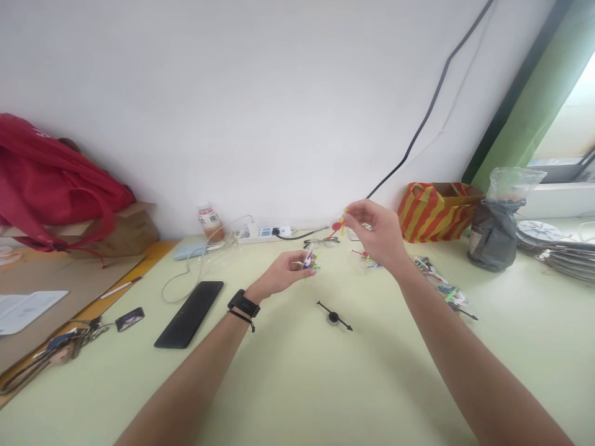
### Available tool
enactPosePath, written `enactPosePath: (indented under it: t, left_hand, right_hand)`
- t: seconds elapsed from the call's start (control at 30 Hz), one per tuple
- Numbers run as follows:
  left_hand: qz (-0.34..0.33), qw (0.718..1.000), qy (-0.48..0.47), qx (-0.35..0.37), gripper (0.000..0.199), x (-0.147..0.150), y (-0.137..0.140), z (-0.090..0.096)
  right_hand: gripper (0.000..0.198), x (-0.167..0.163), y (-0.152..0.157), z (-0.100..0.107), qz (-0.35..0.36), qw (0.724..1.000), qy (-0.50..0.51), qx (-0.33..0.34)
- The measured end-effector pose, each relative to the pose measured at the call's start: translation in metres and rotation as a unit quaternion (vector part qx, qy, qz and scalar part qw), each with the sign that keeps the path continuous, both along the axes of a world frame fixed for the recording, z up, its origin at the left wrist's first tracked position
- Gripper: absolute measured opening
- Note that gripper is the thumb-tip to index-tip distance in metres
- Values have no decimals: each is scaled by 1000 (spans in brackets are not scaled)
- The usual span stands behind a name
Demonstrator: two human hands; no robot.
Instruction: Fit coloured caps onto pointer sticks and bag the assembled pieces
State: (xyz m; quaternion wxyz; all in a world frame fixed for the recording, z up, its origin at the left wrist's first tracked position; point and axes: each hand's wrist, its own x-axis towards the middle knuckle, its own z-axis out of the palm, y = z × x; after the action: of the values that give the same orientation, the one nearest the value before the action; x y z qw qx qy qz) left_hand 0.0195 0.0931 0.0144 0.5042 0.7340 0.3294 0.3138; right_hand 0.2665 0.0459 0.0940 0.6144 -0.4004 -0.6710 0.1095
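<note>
My right hand (374, 230) is raised above the far part of the table, thumb and fingertips pinched on a yellow plastic pointer (344, 219). A red pointer with a round middle (335, 227) shows right beside it; whether it is also held, I cannot tell. My left hand (284, 272), with a black watch on the wrist, is closed on several small plastic pointers (307, 262) in white, blue and green. On the table between my forearms lies a black arrow pointer with a round hub (333, 317). More coloured pointers (367, 257) lie beneath my right hand.
Eyeglasses (320, 241) and a power strip (264, 233) are by the wall. Coloured plastic parts (446, 288) lie right of my right forearm. A striped bag (437, 210) and grey bag (493, 238) stand behind them. Leftward are a black phone-like slab (189, 314) and a bottle (210, 223).
</note>
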Motion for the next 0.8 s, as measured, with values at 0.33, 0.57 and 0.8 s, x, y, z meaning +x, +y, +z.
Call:
enactPosePath:
  t: [0.33,0.57,0.8]
  left_hand:
    - [3,1000,20,17,46,2,-4,5]
    - [-5,999,27,35,44,3,-5,5]
    - [12,999,-37,-2,44,3,-4,3]
  right_hand:
    - [6,-10,-5,-5,15,985,-167,-38]
    - [1,-3,2,-12,-17,972,-209,-108]
    - [13,2,1,-5,-48,978,-191,-61]
